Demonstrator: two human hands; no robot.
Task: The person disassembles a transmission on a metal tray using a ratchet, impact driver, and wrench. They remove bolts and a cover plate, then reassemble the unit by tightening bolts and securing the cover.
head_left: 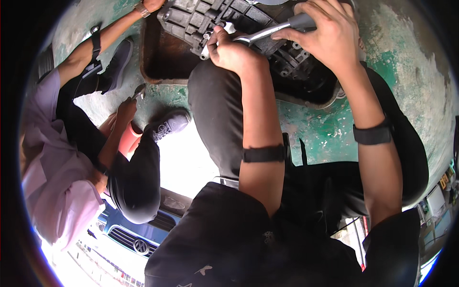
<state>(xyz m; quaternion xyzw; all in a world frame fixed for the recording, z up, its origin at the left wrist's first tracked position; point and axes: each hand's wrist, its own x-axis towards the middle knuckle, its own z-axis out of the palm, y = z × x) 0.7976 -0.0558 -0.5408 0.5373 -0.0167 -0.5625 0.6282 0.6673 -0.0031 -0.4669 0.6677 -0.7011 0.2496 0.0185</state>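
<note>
My right hand (327,36) is closed round the dark grip of a ratchet wrench (268,32), with the thumb along its chrome shaft. Lower down the shaft, my left hand (236,55) is closed about the wrench's head end, thumb and fingers bent in. The fingers partly hide the head and whatever it is seated on. Both hands are over a grey ribbed metal casing (189,21), which looks like an engine or gearbox part. Beside my left fingers, a short bright metal cylinder (205,51) sticks out at the casing's edge.
The casing lies in a rusty brown metal tray (154,75) on a worn green floor (320,126). On the left a person (62,158) crouches, one hand near the casing, the other holding a small tool (139,90). A red container (129,138) and a blue car (129,229) are behind.
</note>
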